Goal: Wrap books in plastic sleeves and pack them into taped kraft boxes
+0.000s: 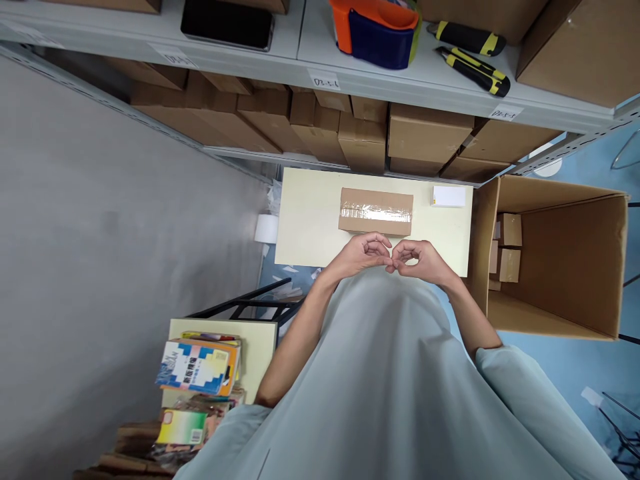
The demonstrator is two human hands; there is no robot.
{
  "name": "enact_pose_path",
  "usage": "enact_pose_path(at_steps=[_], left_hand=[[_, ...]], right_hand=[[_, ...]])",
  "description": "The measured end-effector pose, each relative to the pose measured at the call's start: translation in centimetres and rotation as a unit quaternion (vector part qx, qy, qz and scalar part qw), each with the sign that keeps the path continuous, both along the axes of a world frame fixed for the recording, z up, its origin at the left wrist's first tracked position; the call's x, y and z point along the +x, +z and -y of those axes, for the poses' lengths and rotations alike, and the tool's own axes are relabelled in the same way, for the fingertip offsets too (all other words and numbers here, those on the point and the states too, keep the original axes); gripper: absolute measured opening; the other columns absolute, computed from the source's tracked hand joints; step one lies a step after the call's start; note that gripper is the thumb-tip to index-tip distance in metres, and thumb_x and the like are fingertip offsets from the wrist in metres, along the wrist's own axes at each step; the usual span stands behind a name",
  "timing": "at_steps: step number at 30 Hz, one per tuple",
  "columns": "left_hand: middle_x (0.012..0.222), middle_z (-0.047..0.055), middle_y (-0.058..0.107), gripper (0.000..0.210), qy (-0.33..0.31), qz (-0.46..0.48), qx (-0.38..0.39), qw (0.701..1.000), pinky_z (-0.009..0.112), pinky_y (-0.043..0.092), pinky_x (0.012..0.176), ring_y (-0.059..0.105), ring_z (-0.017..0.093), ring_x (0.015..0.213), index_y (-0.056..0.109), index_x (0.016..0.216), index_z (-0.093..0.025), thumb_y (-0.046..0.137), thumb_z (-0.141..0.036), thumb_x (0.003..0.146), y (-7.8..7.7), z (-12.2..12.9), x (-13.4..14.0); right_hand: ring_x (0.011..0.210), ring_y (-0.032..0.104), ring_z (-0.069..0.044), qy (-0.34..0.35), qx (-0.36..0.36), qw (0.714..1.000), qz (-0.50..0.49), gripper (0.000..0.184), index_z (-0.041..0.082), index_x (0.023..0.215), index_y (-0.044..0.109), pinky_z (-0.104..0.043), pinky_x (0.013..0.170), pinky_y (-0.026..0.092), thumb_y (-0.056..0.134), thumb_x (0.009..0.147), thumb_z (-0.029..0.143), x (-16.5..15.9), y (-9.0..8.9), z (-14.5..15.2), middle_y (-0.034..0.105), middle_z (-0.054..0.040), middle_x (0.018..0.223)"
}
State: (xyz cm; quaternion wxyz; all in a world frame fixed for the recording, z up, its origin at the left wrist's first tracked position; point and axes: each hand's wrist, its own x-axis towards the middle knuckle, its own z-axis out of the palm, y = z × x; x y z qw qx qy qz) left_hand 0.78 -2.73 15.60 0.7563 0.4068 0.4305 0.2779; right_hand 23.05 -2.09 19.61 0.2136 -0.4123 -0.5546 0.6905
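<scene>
My left hand [364,254] and my right hand [418,259] meet at the fingertips in front of my shirt, at the table's near edge. Both are closed in a pinch, thumb against fingers; whatever lies between the tips, if anything, is too small to make out. Just beyond them a cardboard box [376,212] lies on the pale table [307,220], shiny clear tape running along its top. Neither hand appears to grip this box. To its right, near the table's far corner, is a small white rectangular pad or box [449,196].
A large open carton [560,267] with several small boxes inside stands right of the table. Above the far edge runs a shelf [350,77] bearing a phone [227,25], an orange-and-blue tape dispenser [377,33] and two utility knives [473,63]. Books [195,367] are stacked at lower left.
</scene>
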Motion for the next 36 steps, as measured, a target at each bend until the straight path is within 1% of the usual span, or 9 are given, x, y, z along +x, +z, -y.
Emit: enact_pose_path(at_steps=[6, 13, 17, 20, 23, 27, 30, 33, 36], left_hand=[[0.084, 0.004, 0.080, 0.056, 0.011, -0.007, 0.004, 1.000, 0.035, 0.057, 0.083, 0.077, 0.021, 0.081, 0.069, 0.102, -0.019, 0.097, -0.054, 0.069, 0.2, -0.2, -0.1], [0.087, 0.007, 0.080, 0.048, 0.022, -0.043, 0.034, 0.998, 0.036, 0.059, 0.087, 0.077, 0.022, 0.087, 0.077, 0.094, -0.017, 0.091, -0.059, 0.077, 0.6, -0.6, -0.2], [0.094, 0.009, 0.082, 0.049, 0.036, -0.041, 0.040, 0.998, 0.039, 0.060, 0.093, 0.077, 0.024, 0.093, 0.079, 0.099, -0.017, 0.088, -0.061, 0.081, 1.4, -0.4, -0.1], [0.099, 0.010, 0.082, 0.049, 0.042, -0.038, 0.039, 0.998, 0.040, 0.060, 0.096, 0.078, 0.025, 0.097, 0.079, 0.103, -0.017, 0.087, -0.061, 0.082, 2.2, -0.2, 0.4], [0.100, 0.011, 0.082, 0.051, 0.081, -0.061, 0.040, 0.994, 0.041, 0.059, 0.098, 0.077, 0.025, 0.098, 0.079, 0.100, -0.018, 0.082, -0.066, 0.085, 2.2, -0.1, 0.9], [0.100, 0.011, 0.082, 0.056, 0.175, -0.099, 0.025, 0.979, 0.042, 0.060, 0.099, 0.077, 0.024, 0.096, 0.077, 0.100, -0.017, 0.080, -0.070, 0.084, 1.1, -0.4, 0.6], [0.100, 0.011, 0.082, 0.056, 0.211, -0.117, 0.009, 0.970, 0.043, 0.060, 0.099, 0.076, 0.024, 0.095, 0.077, 0.103, -0.017, 0.081, -0.069, 0.084, 0.1, -0.5, -0.5], [0.098, 0.011, 0.081, 0.054, 0.230, -0.131, -0.001, 0.964, 0.043, 0.060, 0.100, 0.076, 0.024, 0.096, 0.078, 0.102, -0.017, 0.081, -0.067, 0.084, -0.3, -0.6, -2.1], [0.097, 0.011, 0.081, 0.052, 0.240, -0.139, -0.005, 0.961, 0.044, 0.060, 0.101, 0.076, 0.024, 0.096, 0.078, 0.101, -0.017, 0.082, -0.066, 0.083, -0.7, -0.8, -3.7]], right_hand=[[0.081, 0.078, -0.019, -0.016, 0.006, 1.000, -0.005, 0.007, 0.022, 0.084, 0.067, -0.033, 0.083, 0.060, 0.073, 0.082, 0.024, 0.1, -0.3, 0.1, 0.079, -0.0002, 0.080], [0.082, 0.079, -0.019, -0.032, 0.005, 0.999, 0.013, 0.010, 0.023, 0.084, 0.065, -0.032, 0.082, 0.061, 0.074, 0.084, 0.028, 0.6, -0.1, 0.1, 0.077, 0.0006, 0.078], [0.081, 0.079, -0.019, -0.044, 0.002, 0.999, 0.008, 0.010, 0.023, 0.085, 0.065, -0.032, 0.081, 0.062, 0.074, 0.084, 0.028, 0.8, -0.1, 0.0, 0.077, 0.0006, 0.078], [0.082, 0.079, -0.019, -0.057, 0.000, 0.998, 0.016, 0.009, 0.023, 0.087, 0.067, -0.033, 0.084, 0.062, 0.073, 0.084, 0.029, 0.9, -0.7, -0.3, 0.078, -0.0001, 0.081], [0.084, 0.078, -0.020, -0.081, -0.002, 0.994, 0.068, 0.010, 0.024, 0.088, 0.069, -0.034, 0.084, 0.061, 0.072, 0.081, 0.031, 1.1, -2.6, -1.1, 0.078, -0.0010, 0.085], [0.081, 0.076, -0.020, -0.104, -0.003, 0.981, 0.165, 0.009, 0.024, 0.083, 0.068, -0.033, 0.080, 0.058, 0.067, 0.076, 0.028, 1.4, -6.8, -2.9, 0.076, -0.0005, 0.082], [0.076, 0.073, -0.020, -0.114, -0.009, 0.965, 0.237, 0.007, 0.025, 0.080, 0.067, -0.031, 0.078, 0.056, 0.061, 0.075, 0.026, 1.1, -9.7, -4.1, 0.075, 0.0012, 0.073], [0.073, 0.071, -0.021, -0.132, -0.005, 0.935, 0.328, 0.006, 0.026, 0.078, 0.065, -0.032, 0.077, 0.054, 0.059, 0.079, 0.025, 0.1, -11.1, -4.8, 0.073, 0.0023, 0.065], [0.080, 0.073, -0.026, -0.136, 0.015, 0.901, 0.412, 0.006, 0.026, 0.080, 0.065, -0.035, 0.080, 0.054, 0.061, 0.081, 0.022, -1.2, -11.2, -4.7, 0.076, -0.0020, 0.073]])
